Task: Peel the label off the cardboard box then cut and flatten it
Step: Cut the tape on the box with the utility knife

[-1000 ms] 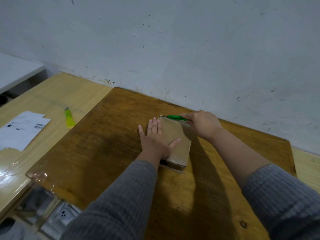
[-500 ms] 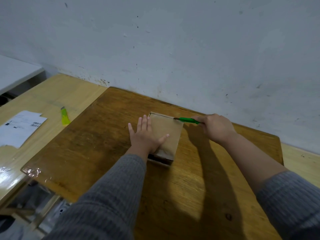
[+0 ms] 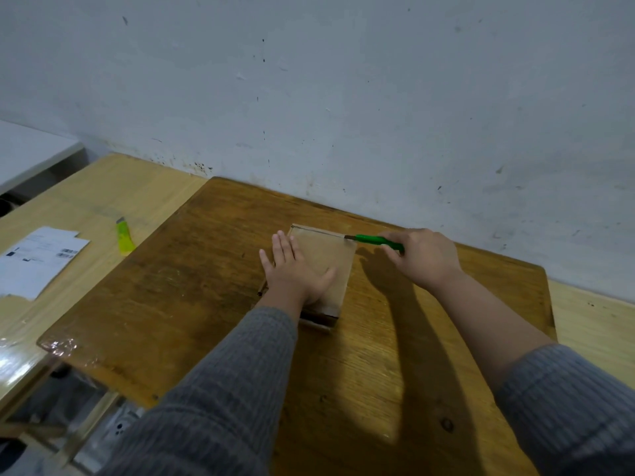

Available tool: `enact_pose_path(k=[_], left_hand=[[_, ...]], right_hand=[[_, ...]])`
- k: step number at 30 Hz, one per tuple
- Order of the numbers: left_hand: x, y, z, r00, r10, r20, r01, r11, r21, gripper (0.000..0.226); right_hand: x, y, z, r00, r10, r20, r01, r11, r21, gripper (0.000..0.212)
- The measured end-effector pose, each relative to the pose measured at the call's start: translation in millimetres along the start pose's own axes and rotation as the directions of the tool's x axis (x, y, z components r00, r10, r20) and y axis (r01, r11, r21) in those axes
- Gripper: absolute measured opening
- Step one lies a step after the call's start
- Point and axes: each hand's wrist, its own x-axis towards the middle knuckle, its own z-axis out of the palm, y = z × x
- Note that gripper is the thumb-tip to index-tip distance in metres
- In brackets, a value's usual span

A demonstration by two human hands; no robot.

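Lying under left grip, box meets right grip's cutter.

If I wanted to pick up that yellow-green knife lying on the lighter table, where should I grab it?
Grab the yellow-green utility knife by its long plastic body, near the middle or the end nearest you, coming down from above with fingers on its two long sides. It lies flat on the light wooden table, and its small grey tip points away toward the wall. That is probably the blade end, so keep off it.
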Motion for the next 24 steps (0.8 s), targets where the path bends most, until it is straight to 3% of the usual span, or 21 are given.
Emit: enact_pose_path(k=[4,10,15,20,24], left_hand=[[-3.9,10.8,5.5,1.000,-0.018,-0.026,0.017,1.000,-0.023,0.141],[-2.7,15.4,7.8,0.997,-0.049,-0.054,0.048,0.999,-0.017,0.137],[-3.5,15.6,8.8,0.996,-0.055,-0.067,0.054,0.998,-0.016,0.134],[-5.4,16.5,8.3,0.997,-0.039,-0.066,0.038,0.999,-0.016,0.133],[-7.2,14.4,8.0,0.997,-0.029,-0.070,0.028,0.999,-0.021,0.132]], right_hand=[[7.8,-2.7,-1.1,0.998,-0.062,-0.010,0.061,0.997,-0.054,0.033],[16.6,-11.5,-11.5,0.991,-0.131,0.029,0.134,0.981,-0.137,0.030],[8.2,6.3,-12.8,0.994,-0.075,0.076,0.084,0.989,-0.119,0.030],[-7.8,13.8,-7.3,0.995,0.001,0.104,-0.003,1.000,0.019,0.031],[-12.0,16.1,0.9,0.971,0.221,0.095,-0.240,0.926,0.291,0.035]])
